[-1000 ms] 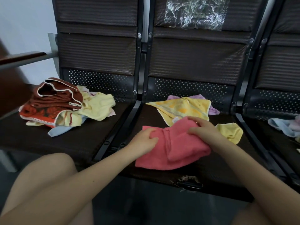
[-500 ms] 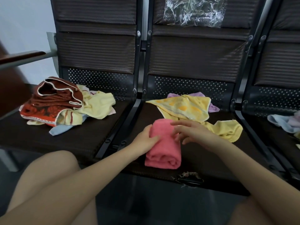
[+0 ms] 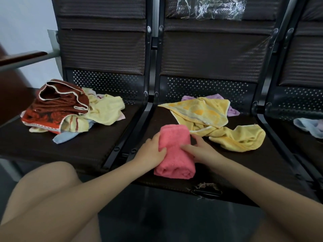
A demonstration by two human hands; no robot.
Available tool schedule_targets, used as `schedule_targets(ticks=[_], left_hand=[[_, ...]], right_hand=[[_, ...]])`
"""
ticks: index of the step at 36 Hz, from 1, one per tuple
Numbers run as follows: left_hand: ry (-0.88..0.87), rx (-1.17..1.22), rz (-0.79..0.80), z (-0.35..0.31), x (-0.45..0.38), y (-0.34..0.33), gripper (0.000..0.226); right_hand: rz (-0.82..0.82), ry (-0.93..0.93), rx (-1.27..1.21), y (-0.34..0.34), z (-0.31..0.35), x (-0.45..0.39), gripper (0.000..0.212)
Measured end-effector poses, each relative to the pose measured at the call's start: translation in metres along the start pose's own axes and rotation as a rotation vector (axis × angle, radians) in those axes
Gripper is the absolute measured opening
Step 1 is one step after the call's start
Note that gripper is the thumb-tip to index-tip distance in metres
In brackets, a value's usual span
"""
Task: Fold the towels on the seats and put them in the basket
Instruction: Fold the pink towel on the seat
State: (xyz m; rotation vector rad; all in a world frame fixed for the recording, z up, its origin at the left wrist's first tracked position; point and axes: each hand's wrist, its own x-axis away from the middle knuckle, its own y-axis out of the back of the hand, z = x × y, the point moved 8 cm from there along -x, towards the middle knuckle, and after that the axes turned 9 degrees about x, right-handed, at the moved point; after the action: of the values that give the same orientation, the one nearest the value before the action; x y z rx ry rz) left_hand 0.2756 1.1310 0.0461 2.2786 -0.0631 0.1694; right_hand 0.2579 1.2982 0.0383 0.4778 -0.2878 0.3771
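On the left seat, toward its back left corner, lies a heap of unfolded towels: a dark red towel on top, a pale yellow towel spilling toward the seat's right edge, and a light blue towel poking out at the front of the heap. On the middle seat, near its front left corner, sits the pink towel, folded into a thick, narrow bundle running front to back. The left hand grips its left side, thumb curled over the top; the right hand grips its right side, thumb laid across the top and fingers against the flank. Behind it, toward the back edge of the same seat, a yellow towel lies loose over a purple towel, and another yellow towel is bunched just right of the pink one. More cloth shows at the left edge of the right seat. No basket is in view. The pink bundle looks light, soft and thick, with nothing stiff to hold its folds, so it would likely spring open if lifted by one corner; squeezing it from both long sides, as the hands are placed, seems the safest hold for carrying.
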Motion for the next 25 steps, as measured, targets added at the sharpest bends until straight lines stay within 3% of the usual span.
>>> schedule_targets(ticks=[6,9,14,18,25], left_hand=[[0.044,0.060,0.031,-0.002,0.000,-0.001,0.062],[0.069,0.118,0.043,-0.007,0.005,0.000,0.060],[0.168,0.386,0.026,-0.011,0.016,0.008,0.055],[0.133,0.632,0.028,-0.032,0.030,0.017,0.049],[0.005,0.897,-0.109,-0.052,0.061,0.067,0.047]], right_hand=[[0.020,-0.003,-0.262,-0.017,-0.007,-0.007,0.083],[0.044,0.032,-0.301,-0.019,0.000,-0.003,0.073],[-0.070,0.198,-0.041,-0.001,0.030,0.014,0.070],[-0.104,0.468,0.123,0.015,0.082,0.040,0.067],[-0.084,0.668,0.120,0.017,0.166,0.077,0.062]])
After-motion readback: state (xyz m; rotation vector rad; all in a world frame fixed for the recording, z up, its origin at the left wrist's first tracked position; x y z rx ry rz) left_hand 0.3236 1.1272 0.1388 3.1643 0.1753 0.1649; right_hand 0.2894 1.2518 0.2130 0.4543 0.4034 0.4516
